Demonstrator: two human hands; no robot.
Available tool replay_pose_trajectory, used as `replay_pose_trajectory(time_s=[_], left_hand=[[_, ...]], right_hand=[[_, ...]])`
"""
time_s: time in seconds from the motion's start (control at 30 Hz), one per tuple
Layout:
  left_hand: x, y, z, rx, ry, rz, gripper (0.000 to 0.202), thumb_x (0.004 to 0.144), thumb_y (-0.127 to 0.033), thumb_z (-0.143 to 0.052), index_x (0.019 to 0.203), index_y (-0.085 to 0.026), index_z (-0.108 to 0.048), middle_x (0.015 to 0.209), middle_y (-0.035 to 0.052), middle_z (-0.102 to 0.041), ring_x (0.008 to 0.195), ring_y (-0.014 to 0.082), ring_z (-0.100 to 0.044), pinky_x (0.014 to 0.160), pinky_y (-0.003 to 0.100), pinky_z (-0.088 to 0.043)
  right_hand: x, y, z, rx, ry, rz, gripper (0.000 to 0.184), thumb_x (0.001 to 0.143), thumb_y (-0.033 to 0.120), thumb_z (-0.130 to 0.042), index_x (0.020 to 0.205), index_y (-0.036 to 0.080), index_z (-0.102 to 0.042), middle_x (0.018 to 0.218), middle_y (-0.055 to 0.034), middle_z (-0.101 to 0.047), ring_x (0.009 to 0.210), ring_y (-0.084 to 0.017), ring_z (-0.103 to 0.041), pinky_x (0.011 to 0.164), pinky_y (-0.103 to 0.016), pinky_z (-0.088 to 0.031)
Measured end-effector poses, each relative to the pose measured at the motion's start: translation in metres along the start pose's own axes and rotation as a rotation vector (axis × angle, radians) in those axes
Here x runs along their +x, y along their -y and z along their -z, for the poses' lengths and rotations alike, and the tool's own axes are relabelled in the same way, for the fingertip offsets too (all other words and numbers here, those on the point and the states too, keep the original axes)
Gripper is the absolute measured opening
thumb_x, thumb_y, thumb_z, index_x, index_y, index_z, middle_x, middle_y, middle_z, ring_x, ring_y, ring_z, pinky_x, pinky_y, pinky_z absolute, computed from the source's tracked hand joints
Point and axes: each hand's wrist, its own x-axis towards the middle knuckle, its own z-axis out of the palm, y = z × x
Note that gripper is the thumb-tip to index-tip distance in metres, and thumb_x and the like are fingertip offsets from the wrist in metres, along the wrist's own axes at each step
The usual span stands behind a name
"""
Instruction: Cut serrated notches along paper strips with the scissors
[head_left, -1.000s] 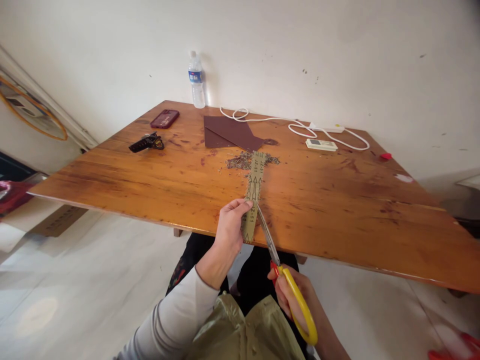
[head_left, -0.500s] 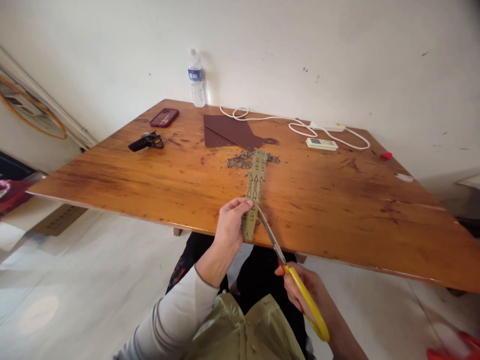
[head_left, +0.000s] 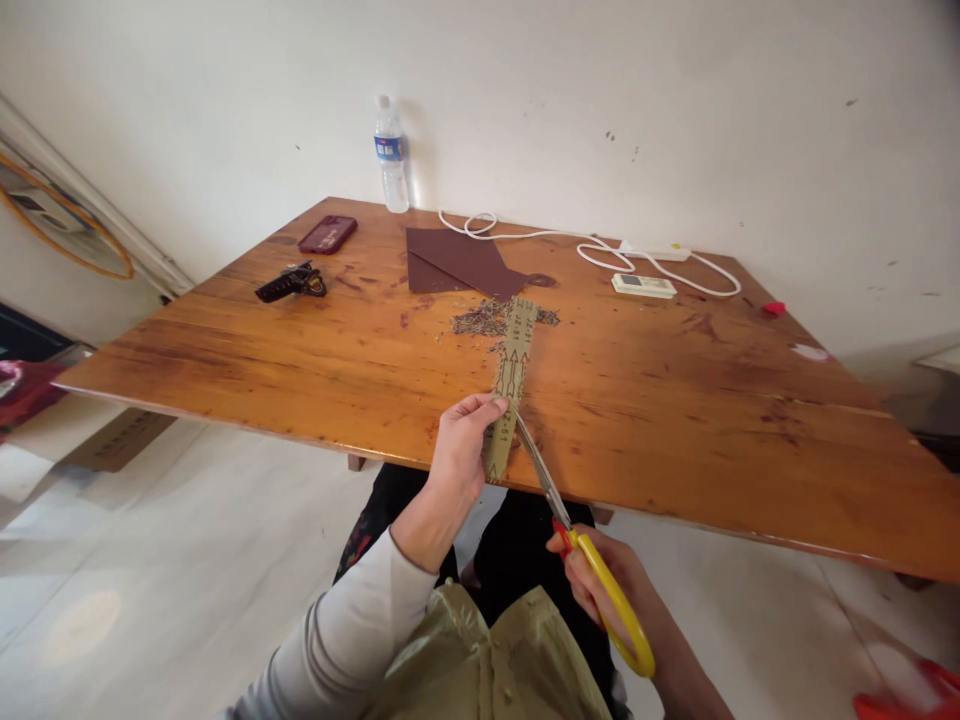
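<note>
My left hand (head_left: 461, 440) pinches a long greenish-tan strip (head_left: 513, 370) printed with arrows and characters. Its edges look jagged, and it looks like sandpaper seen from the back. In my right hand (head_left: 604, 570) are scissors (head_left: 551, 485) with yellow and red handles. Their blades point up and left, with the tips at the strip's right edge beside my left thumb. Beyond the strip's far end, a pile of small dark clippings (head_left: 484, 318) lies on the wooden table (head_left: 675, 400). Dark red-brown sheets (head_left: 454, 262) lie behind the pile.
A water bottle (head_left: 390, 160) stands by the wall. To the left lie a phone (head_left: 328, 235) and a black hair clip (head_left: 289, 282). A white cable (head_left: 525, 237), a remote control (head_left: 643, 287) and a small red piece (head_left: 773, 309) lie toward the back right.
Almost nothing differs. The scissor handles and my right hand have shifted very slightly left and up; the strip stays in my left hand.
</note>
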Motion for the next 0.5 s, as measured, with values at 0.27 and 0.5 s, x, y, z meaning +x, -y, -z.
replay_pose_trajectory(time_s=[0.27,0.5], left_hand=[[0.001,0.002,0.000,-0.024,-0.020,-0.018,0.021,0.054,-0.022,-0.081,0.059,-0.016,-0.062,0.053,-0.0041,-0.054,0.047,0.0083,-0.048,0.049,0.023,-0.042],[0.003,0.004,0.002,-0.028,-0.011,-0.044,0.019,0.055,-0.022,-0.081,0.058,-0.016,-0.063,0.054,-0.0031,-0.055,0.050,0.0086,-0.048,0.053,0.024,-0.042]], right_hand=[[-0.005,-0.003,-0.014,-0.015,-0.010,0.052,0.067,0.077,0.082,-0.060,0.090,0.016,-0.066,0.050,0.0106,-0.033,0.041,-0.006,-0.025,0.041,-0.020,-0.018],[-0.001,-0.018,-0.015,-0.006,-0.035,0.094,0.056,0.084,0.073,-0.062,0.091,0.017,-0.067,0.053,0.0100,-0.031,0.044,-0.008,-0.023,0.041,-0.023,-0.015]])
